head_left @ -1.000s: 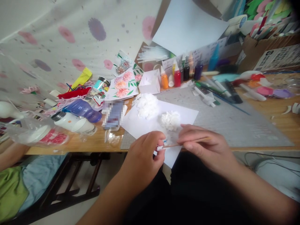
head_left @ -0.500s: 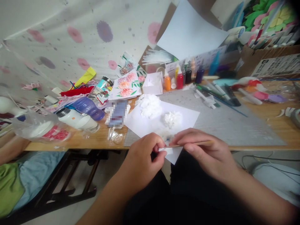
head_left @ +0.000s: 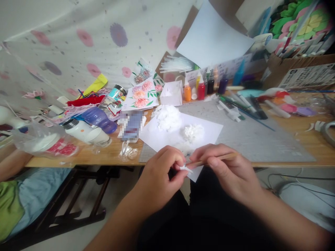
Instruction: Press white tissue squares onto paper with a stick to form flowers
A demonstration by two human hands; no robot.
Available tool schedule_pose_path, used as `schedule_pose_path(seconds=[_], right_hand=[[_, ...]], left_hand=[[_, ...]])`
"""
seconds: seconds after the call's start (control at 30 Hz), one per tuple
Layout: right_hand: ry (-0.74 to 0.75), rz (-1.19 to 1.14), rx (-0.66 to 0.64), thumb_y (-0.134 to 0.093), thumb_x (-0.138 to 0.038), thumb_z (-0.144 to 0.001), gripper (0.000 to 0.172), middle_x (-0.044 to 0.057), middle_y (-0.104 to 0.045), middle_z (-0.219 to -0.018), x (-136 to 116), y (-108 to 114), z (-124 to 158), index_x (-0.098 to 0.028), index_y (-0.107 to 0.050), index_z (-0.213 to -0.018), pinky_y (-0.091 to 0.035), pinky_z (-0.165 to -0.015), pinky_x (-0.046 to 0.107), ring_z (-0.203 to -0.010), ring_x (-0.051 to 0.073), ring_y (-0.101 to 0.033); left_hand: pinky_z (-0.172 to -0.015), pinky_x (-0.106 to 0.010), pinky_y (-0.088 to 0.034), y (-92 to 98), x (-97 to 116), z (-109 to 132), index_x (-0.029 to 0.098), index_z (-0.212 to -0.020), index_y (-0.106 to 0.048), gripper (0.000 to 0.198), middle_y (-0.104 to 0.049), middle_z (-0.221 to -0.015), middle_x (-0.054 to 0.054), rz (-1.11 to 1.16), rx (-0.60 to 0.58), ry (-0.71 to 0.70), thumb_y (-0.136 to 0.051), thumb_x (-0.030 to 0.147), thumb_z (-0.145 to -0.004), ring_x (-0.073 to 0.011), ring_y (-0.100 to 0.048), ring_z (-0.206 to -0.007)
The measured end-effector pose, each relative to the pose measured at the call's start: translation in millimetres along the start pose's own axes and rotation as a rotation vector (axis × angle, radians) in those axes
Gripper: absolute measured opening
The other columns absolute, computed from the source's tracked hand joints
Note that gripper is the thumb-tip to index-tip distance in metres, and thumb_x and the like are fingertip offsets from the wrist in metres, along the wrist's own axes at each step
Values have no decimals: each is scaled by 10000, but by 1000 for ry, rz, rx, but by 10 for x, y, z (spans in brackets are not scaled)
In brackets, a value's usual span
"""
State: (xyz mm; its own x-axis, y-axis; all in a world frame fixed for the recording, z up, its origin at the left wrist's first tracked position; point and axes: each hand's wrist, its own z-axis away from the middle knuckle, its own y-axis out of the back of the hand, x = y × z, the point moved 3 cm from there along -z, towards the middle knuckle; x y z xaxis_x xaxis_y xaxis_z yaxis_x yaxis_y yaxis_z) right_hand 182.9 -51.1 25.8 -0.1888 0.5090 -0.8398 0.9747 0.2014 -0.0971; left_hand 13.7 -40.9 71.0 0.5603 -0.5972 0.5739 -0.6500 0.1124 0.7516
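My left hand [head_left: 163,176] pinches a small white piece [head_left: 186,169] between thumb and fingers at the table's front edge. My right hand [head_left: 227,169] is closed on a thin wooden stick [head_left: 226,156], whose tip meets the white piece at the left fingertips. Just beyond my hands, a white sheet of paper [head_left: 211,127] lies partly on a grey mat [head_left: 261,143]. On the sheet sit a large heap of white pieces [head_left: 167,118] and, to its right, a smaller white ruffled cluster [head_left: 193,132].
Paint bottles [head_left: 201,90] stand behind the mat beside a white box [head_left: 171,93]. Pens and tools [head_left: 247,103] lie on its right. A phone [head_left: 131,126], a cup [head_left: 99,136] and a white bottle [head_left: 75,129] are at the left. Another person's arm [head_left: 13,162] shows at far left.
The stick now slants more, its right end slightly higher. The white piece has turned and looks narrower between my fingertips. Both hands stay in nearly the same place.
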Motion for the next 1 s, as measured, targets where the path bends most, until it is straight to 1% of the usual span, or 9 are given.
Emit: schedule_pose_path(seconds=[0.2, 0.33, 0.47, 0.7, 0.83, 1.0], right_hand=[[-54, -51, 18, -474, -241, -953, 141, 36, -680, -947, 28, 9, 20, -251, -615, -959, -544, -786, 321, -904, 169, -666], [-90, -126, 15, -473, -274, -953, 147, 45, -680, -957, 39, 8, 16, -248, -617, -964, -543, -817, 363, -910, 187, -669], [-83, -173, -3, -468, -268, -955, 152, 45, -678, -962, 34, 0, 12, -249, -617, -980, -531, -847, 393, -927, 195, -667], [-54, -120, 11, -473, -259, -953, 149, 56, -693, -939, -12, 15, -2, -228, -618, -944, -534, -840, 368, -924, 190, -670], [-24, -86, -8, -475, -250, -950, 147, 57, -690, -931, -44, 2, -13, -231, -621, -952, -532, -862, 371, -936, 188, -664], [5, -24, -32, -477, -224, -947, 153, 58, -688, -930, -52, -22, -12, -233, -630, -956, -541, -855, 354, -957, 182, -659]], left_hand=[[-688, -219, -459, 14, -26, 3, 194, -853, -551, 179, -609, -808, 27, -29, -5, 34, -608, 51, -761, -91, -577, -734], [-671, -215, -459, 26, -20, 5, 198, -830, -570, 162, -628, -765, 39, -47, -13, 62, -602, 57, -757, -90, -592, -712], [-651, -203, -454, 23, -24, -8, 201, -806, -566, 166, -633, -747, 47, -47, -14, 73, -600, 52, -743, -87, -596, -694], [-621, -209, -450, 28, -43, -12, 204, -795, -570, 154, -628, -725, 44, -85, -6, 71, -588, 60, -744, -95, -591, -668], [-616, -205, -449, 37, -31, -8, 198, -781, -566, 149, -625, -715, 41, -84, -6, 72, -576, 56, -739, -92, -589, -655], [-589, -191, -438, 22, -30, -10, 198, -779, -557, 157, -621, -711, 43, -84, -2, 78, -569, 47, -735, -85, -583, -640]])
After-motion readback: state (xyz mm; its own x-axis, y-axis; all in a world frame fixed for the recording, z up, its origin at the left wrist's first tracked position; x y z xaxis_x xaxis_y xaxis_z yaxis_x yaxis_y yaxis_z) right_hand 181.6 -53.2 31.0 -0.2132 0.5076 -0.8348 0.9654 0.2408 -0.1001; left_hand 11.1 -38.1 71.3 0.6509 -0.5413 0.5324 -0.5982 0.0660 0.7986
